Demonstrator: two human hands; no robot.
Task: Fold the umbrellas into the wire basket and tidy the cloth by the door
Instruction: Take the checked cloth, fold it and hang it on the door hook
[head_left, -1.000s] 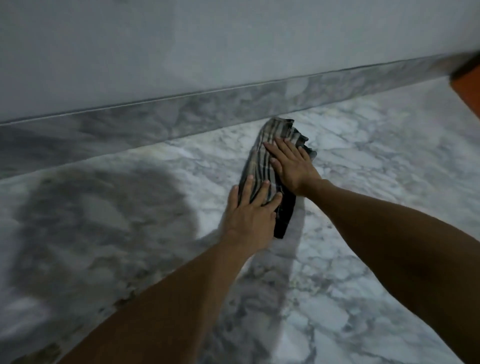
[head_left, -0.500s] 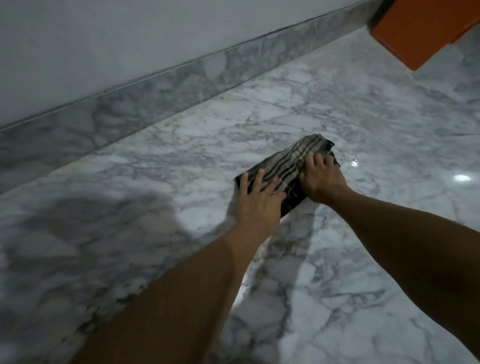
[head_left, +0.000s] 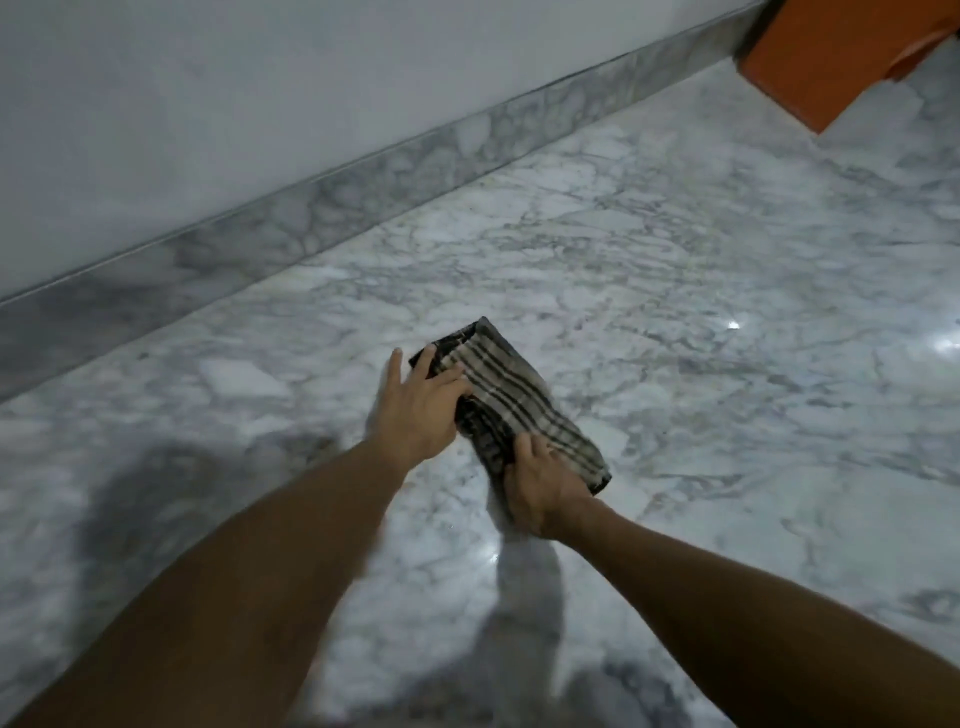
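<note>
Marble floor (head_left: 675, 270) fills most of the view, glossy with a few light glints, so likely slick under fabric. A marble skirting strip (head_left: 322, 202) runs along the pale wall (head_left: 208, 93) at the far left. An orange object (head_left: 831, 57) sits at the top right corner; too cropped to say what it is. No umbrellas or wire basket in view.

The cloth (head_left: 514, 400) lies flat on the floor, well apart from the skirting, folded into a narrow striped strip running from far-left to near-right. It looks thin, soft and light, no stiffness; layers will slide and spring open if let go, and the whole bundle will skate on the polished marble when pushed.

The left hand (head_left: 415, 405) rests on the far end, palm down, fingers spread, pressing rather than gripping. The right hand (head_left: 540, 483) is at the near end, fingers curled over the edge; it seems to pinch the fabric, though the dim light hides whether anything is truly clamped between thumb and fingers.

Best hold, as I judge it: pinch all layers together at the near folded edge, keep the flat palm on the other end as an anchor, then fold over. Grab the corners, not the middle, or the stack will bunch up.
</note>
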